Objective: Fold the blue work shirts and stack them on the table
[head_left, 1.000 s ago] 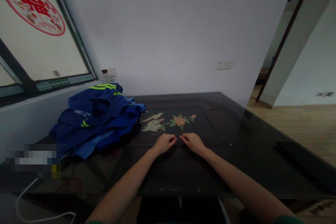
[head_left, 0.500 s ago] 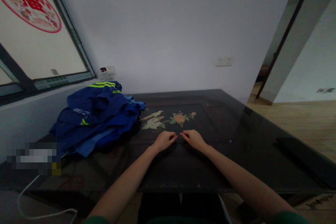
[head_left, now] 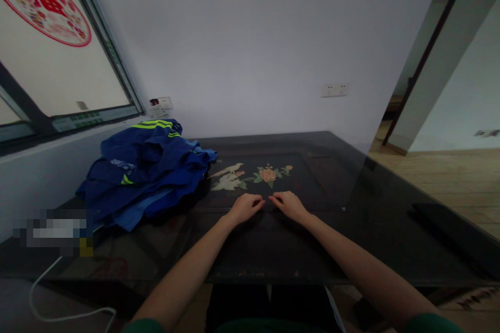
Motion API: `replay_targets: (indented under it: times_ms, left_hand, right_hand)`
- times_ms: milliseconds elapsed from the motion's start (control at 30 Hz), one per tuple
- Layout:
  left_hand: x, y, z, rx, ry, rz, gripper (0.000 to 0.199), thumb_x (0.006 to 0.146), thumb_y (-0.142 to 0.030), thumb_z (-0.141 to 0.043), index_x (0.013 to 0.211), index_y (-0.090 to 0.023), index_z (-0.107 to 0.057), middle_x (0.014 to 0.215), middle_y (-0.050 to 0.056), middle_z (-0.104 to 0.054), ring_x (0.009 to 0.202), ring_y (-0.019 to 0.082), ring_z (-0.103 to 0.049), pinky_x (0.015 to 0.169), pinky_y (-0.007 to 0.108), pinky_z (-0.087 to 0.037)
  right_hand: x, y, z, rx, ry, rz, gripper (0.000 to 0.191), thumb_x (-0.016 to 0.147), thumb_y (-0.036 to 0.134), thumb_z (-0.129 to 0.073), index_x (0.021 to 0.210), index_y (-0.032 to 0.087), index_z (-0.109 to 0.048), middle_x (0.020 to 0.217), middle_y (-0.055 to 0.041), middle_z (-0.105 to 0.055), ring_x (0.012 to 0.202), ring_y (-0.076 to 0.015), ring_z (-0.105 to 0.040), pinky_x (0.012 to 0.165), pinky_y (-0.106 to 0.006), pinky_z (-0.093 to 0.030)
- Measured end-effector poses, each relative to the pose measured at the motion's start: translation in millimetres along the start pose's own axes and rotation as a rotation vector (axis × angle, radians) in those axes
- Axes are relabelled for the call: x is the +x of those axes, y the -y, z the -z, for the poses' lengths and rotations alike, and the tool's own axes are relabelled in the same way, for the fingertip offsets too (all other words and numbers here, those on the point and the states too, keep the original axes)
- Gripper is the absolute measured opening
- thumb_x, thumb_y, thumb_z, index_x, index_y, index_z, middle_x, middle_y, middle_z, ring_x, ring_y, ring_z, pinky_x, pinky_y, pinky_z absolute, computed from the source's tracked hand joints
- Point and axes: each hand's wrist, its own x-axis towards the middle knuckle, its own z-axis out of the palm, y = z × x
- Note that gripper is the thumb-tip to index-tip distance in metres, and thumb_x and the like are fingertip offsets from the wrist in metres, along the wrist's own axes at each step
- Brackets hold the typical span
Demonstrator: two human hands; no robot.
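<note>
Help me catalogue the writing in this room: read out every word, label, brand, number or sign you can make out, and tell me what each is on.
"福", in red on the round sticker on the window.
White lettering on the blue clothes: too blurred to read.
Green marks along the window frame: too small to read.
Faint red mark on the table, front left: unreadable.

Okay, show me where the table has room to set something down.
Bare tabletop shows between the right hand and the flat black object, behind the flower picture toward the wall, and between the forearms. It is crowded on the left, where the blue clothes are piled.
</note>
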Motion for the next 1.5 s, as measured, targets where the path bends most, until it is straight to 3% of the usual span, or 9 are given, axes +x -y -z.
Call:
replay_targets:
  times_ms: [1500]
  left_hand:
    - [0.5,-2.0,0.9,0.028,0.008,0.005,0.029,0.092,-0.030,-0.047,0.075,-0.018,-0.066,0.065,0.000,-0.061,0.060,0.012,-0.051,0.056,0.021,-0.030]
  right_hand:
    - [1.7,-6.0,-3.0,0.054,-0.005,0.028,0.036,0.095,0.034,-0.045,0.070,0.017,-0.065,0.069,-0.0048,-0.066,0.063,-0.0146,-0.056,0.057,-0.024,-0.027]
